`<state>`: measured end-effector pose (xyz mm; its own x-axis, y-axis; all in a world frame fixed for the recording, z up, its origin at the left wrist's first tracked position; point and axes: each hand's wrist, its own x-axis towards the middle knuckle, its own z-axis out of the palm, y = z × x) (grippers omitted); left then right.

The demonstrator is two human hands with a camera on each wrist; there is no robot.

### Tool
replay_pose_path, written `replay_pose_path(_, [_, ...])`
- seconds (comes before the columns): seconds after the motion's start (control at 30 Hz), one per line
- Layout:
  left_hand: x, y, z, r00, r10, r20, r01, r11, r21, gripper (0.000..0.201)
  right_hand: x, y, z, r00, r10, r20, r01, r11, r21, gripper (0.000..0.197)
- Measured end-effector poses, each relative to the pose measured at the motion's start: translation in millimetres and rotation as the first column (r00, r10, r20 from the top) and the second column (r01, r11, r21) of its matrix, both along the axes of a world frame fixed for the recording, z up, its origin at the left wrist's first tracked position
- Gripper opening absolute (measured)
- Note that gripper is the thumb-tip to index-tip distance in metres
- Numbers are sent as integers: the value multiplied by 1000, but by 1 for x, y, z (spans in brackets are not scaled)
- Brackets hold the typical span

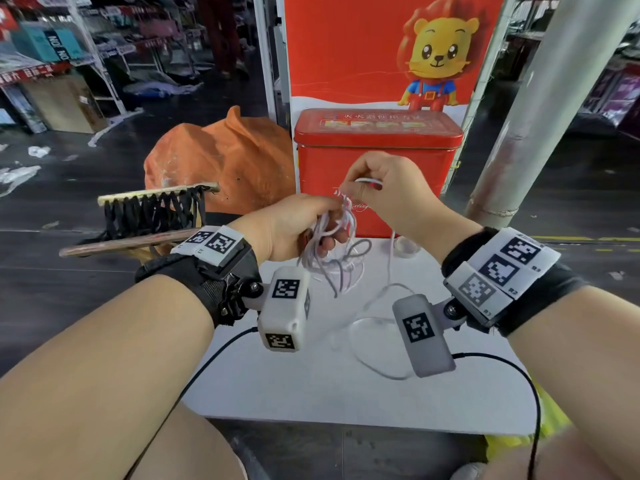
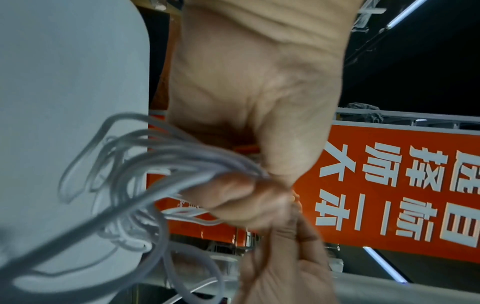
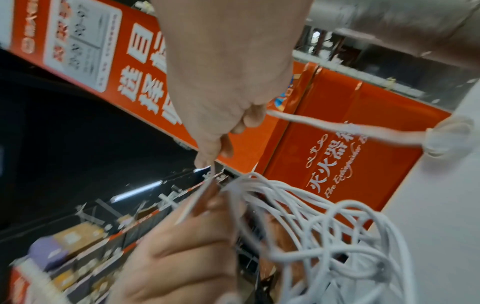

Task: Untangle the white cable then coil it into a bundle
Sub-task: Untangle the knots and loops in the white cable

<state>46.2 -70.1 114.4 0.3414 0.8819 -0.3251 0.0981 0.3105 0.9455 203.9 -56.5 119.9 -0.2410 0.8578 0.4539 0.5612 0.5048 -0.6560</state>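
head view: both hands raised above a white table (image 1: 311, 386), close together, in front of a red tin box (image 1: 377, 168). the left hand (image 1: 294, 230) has its fingers curled round a bunch of loops of the white cable (image 1: 332, 268); the loops hang down from the fist, clear of the table. the right hand (image 1: 384, 192) sits just above and to the right of it, fingers curled, pinching a strand of the same cable near the top of the bunch. a single run of cable drops from the right hand to the table and lies there in a loose curve by the right wrist camera. small clear roll of tape (image 1: 407, 245) on the table by the box. orange bag (image 1: 225, 161) on the floor to the left, a wooden frame with black straps (image 1: 152, 209) in front of it. red poster with a cartoon lion (image 1: 433, 53) behind the box; grey pillar (image 1: 547, 109) at right.

left wrist view: left hand (image 2: 249, 144) closed on the cable (image 2: 145, 170), thumb pressing the gathered strands against the fingers; loops fan out to the left over the table (image 2: 64, 72). right hand (image 2: 283, 263) touches it from below.

right wrist view: right hand (image 3: 223, 82) pinches a thin strand at the fingertips (image 3: 205, 160); 1 taut length of cable (image 3: 322, 125) leaves its fist toward the tape roll (image 3: 451, 135). left hand (image 3: 182, 257) below holds the tangled loops. red box (image 3: 337, 160) behind.
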Motion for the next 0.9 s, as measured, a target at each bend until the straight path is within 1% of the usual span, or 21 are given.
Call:
replay_pose_path(0.03, [1,-1,1,998,-62,9,62,998,-31,36,3,3,0,997,-62,-36,62,998,16,10])
replay_pose_path(0.1, [2,-3,7,985,-139,98,146,987,-70,36,10,8,-2,982,-168,-83,170,985,20,13])
replay_pose_path(0.13, [2,-3,10,975,-163,148,174,983,-65,35,13,8,-3,978,-191,-89,192,981,3,15])
replay_pose_path(0.17, [2,-3,12,964,-183,195,196,979,-53,35,16,6,-3,980,-174,-98,170,984,-44,17])
replay_pose_path(0.2, [2,-3,14,951,-194,240,211,976,-45,35,18,2,-3,986,-110,-123,94,987,-127,21])
replay_pose_path(0.23, [1,-2,15,938,-199,283,220,974,-45,35,19,-3,-2,983,-12,-184,-34,969,-245,24])
replay_pose_path(0.27, [1,-2,15,926,-199,319,225,973,-46,35,21,-6,-2,963,79,-258,-169,922,-348,28])
replay_pose_path(0.3, [-1,-2,15,916,-198,349,228,973,-46,35,22,-9,-2,944,146,-296,-264,871,-414,31])
replay_pose_path(0.33, [-2,-1,14,904,-200,378,234,971,-47,34,23,-10,-2,942,179,-285,-297,840,-455,33])
replay_pose_path(0.37, [-3,-1,14,891,-205,406,244,969,-46,33,21,-10,-2,953,182,-241,-280,832,-479,31])
replay_pose_path(0.4, [-4,-2,14,881,-209,424,249,968,-39,31,20,-8,-4,970,159,-182,-229,842,-488,24])
replay_pose_path(0.43, [-5,-2,15,879,-208,428,242,970,-27,29,18,-6,-5,984,112,-140,-168,856,-490,13])
replay_pose_path(0.47, [-5,-2,16,883,-203,424,229,973,-13,29,17,-4,-5,990,56,-127,-112,857,-503,11])
replay_pose_path(0.53, [-7,-1,17,891,-184,415,196,981,16,28,16,-2,-6,981,-39,-191,-76,825,-560,20])
replay_pose_path(0.6, [-9,3,14,907,-146,396,143,989,38,31,18,-3,-5,933,-86,-349,-152,786,-599,25])
replay_pose_path(0.63, [-10,5,11,919,-122,376,113,992,48,34,20,-3,-4,893,-89,-441,-220,768,-601,21])
replay_pose_path(0.7, [-12,10,5,938,-75,339,55,996,69,36,24,-5,-2,816,-33,-577,-376,728,-574,13])
replay_pose_path(0.73, [-13,12,2,944,-53,324,27,996,83,36,25,-7,-2,786,23,-618,-450,707,-545,13])
replay_pose_path(0.8, [-13,15,-4,954,-3,300,-34,992,120,36,23,-9,-2,732,84,-676,-536,684,-495,16])
replay_pose_path(0.87, [-14,16,-7,962,41,271,-83,986,146,36,19,-10,-2,708,95,-700,-560,680,-474,16])
replay_pose_path(0.9, [-14,17,-8,963,48,264,-90,985,150,35,18,-10,-2,713,102,-693,-557,683,-472,15])
